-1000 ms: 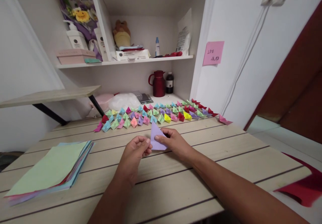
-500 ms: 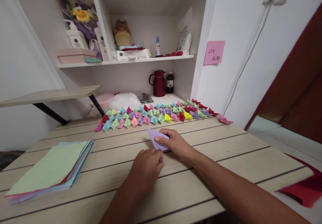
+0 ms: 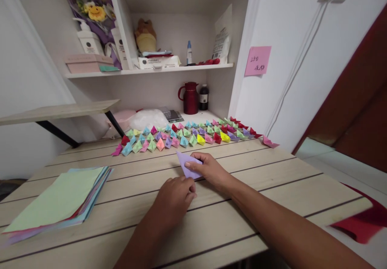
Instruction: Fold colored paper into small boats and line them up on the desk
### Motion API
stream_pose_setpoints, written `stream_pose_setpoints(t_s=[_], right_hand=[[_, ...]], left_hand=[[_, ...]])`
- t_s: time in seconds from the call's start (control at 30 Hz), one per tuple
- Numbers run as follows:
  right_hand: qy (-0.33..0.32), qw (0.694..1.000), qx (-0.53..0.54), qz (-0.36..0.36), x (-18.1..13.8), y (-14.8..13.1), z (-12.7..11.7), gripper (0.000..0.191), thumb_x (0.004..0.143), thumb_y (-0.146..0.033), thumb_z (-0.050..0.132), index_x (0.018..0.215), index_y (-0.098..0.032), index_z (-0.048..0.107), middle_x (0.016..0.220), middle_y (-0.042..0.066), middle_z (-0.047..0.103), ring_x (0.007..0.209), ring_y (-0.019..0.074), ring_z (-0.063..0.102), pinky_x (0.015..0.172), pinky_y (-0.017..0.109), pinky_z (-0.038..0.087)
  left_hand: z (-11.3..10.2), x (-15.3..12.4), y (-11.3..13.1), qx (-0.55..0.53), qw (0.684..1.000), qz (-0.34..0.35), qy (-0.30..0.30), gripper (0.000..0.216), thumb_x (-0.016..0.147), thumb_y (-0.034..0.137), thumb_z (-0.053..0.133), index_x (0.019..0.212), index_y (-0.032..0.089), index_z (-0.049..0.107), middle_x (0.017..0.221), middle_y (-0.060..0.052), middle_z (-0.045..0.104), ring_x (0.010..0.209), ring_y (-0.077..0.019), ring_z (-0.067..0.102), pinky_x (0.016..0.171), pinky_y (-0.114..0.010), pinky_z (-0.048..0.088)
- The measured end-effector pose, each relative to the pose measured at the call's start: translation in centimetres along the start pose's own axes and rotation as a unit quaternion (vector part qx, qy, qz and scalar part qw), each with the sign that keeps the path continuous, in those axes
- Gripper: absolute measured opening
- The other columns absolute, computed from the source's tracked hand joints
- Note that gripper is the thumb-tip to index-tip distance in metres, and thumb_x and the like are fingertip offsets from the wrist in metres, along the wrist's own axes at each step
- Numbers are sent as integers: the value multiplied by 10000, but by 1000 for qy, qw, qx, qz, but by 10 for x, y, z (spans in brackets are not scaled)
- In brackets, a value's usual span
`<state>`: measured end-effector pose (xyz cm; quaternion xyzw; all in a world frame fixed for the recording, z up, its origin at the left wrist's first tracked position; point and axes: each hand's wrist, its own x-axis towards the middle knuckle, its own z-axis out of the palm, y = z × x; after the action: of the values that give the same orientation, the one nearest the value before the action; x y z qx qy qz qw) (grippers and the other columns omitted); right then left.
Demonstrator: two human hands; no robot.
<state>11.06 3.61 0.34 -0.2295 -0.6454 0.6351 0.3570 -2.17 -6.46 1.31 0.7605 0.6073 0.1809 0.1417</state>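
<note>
- Lilac paper [image 3: 186, 165], folded to a point, lies on the wooden table [image 3: 272, 188] just in front of the rows of small folded paper pieces [image 3: 187, 134].
- Right hand [image 3: 208, 168] grasps the lilac paper: thumb on top, fingers curled over its right edge, pressing it to the table.
- Left hand [image 3: 175, 198] rests knuckles-up on the table, fingers curled down at the near edge of the paper; whether it pinches the paper or only presses there cannot be told.
- Both forearms reach in from the near edge of the table.
- Stack of coloured sheets [image 3: 60, 198], light green on top, lies well to the left of the hands.
- Red sheet [image 3: 359, 224] overhangs the table's right end.
- Pink note [image 3: 257, 61] sticks on the wall above.
- Dark red jug [image 3: 190, 98] stands in the niche behind the folded pieces.
</note>
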Motion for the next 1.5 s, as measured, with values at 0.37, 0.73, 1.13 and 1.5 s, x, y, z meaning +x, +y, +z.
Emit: stream_pose_setpoints(t_s=[0.37,0.73,1.13,1.5], right_hand=[[30,998,49,4,1,0,1,367,665,-467,768,738,-167,571,610,-43,481,541,90,386,521,232,283],[94,982,161,-27,9,3,-5,357,627,-406,824,799,-160,631,691,-10,590,601,107,497,568,241,389],[41,990,131,-27,4,8,4,310,664,-354,812,762,-149,602,677,-16,604,573,91,511,547,220,381],[25,984,173,-9,5,7,6,334,644,-287,836,870,-141,638,749,5,662,623,106,583,593,226,442]], left_hand=[[-1,1,1,-30,999,-1,22,127,782,182,497,747,223,612,746,-10,638,739,-188,542,683,-299,313],[17,12,-20,-345,919,-129,142,314,710,468,678,834,229,517,661,28,590,567,-147,530,551,-254,354],[-4,15,-7,-488,833,-180,189,266,690,391,688,744,172,546,628,3,635,544,-111,559,589,-238,438],[-6,14,-6,-475,824,-182,249,180,682,311,683,699,164,581,542,30,597,515,-98,532,547,-199,410]])
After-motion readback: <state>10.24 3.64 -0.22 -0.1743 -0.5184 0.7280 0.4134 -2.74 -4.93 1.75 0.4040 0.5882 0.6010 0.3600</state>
